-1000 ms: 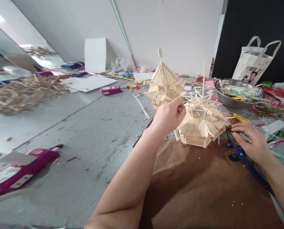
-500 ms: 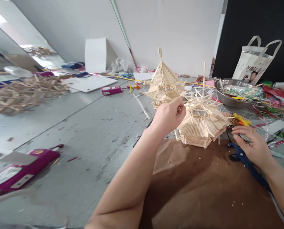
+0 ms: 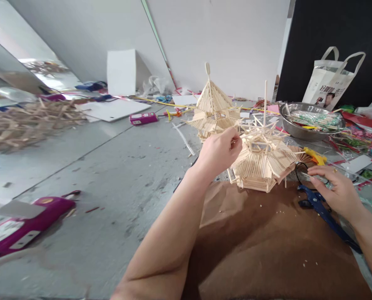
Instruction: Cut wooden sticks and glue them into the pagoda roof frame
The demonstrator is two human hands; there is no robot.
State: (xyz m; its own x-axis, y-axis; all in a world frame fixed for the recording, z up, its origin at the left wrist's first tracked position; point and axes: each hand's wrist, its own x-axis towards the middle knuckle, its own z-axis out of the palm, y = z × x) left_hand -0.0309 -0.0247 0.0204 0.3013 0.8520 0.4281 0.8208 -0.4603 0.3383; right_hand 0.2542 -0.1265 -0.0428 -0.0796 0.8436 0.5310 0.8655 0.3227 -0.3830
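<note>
My left hand (image 3: 221, 148) is closed at the left edge of a small pavilion model (image 3: 257, 160) made of thin wooden sticks. Its fingertips face away, so whatever they hold is hidden. The model has a sloped stick roof, an open frame of crossed sticks on top and one tall upright stick. To its right, my right hand (image 3: 338, 191) is closed, thumb near forefinger, by a thin pale piece too small to name. Just below that hand lies a blue glue gun (image 3: 325, 216). Behind the left hand stands a second stick pavilion (image 3: 215, 102) with a pointed roof.
Brown paper (image 3: 267, 250) covers the floor in front of me. A steel bowl (image 3: 312, 133) with wrapped sticks stands at the right, near a white bag (image 3: 329, 83). Purple power strips (image 3: 32, 221) and a heap of sticks (image 3: 32, 125) are at the left. A yellow tool (image 3: 314, 156) lies behind my right hand.
The view has shifted slightly. My right hand has moved a little away from the model, with its fingertips slightly farther right. My left hand stays at the model's left edge.
</note>
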